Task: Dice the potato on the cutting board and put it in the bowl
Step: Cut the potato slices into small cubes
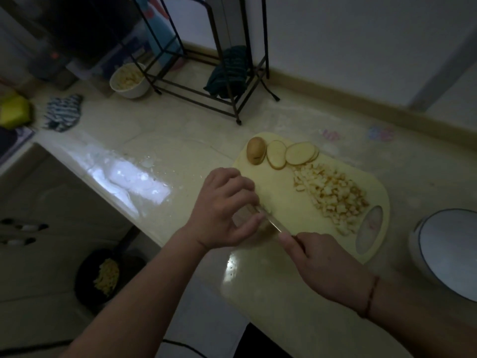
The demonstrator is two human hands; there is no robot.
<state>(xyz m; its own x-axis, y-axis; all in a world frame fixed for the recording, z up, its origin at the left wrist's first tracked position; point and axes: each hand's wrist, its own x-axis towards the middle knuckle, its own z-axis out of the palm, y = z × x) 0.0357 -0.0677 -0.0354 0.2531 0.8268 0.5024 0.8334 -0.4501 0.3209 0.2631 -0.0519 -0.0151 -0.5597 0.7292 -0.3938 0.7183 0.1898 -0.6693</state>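
A pale yellow cutting board [281, 192] lies on the counter. At its far end sit a potato end piece [256, 150] and several round potato slices [291, 154]. A heap of diced potato [333, 196] covers the board's right side. My left hand [224, 210] arches over a bit of potato at the board's near left edge, fingertips pressing it down; the piece is mostly hidden. My right hand [320, 264] grips the handle of a knife [273, 224], whose blade runs under my left fingers. A white bowl [129, 81] holding diced potato stands far back left.
A black wire rack [206, 60] with a dark cloth stands behind the board. A white rounded appliance [446, 251] sits at the right. A striped cloth [63, 112] and a yellow object [15, 111] lie far left. Below the counter, a dark pan [105, 277] holds yellow pieces.
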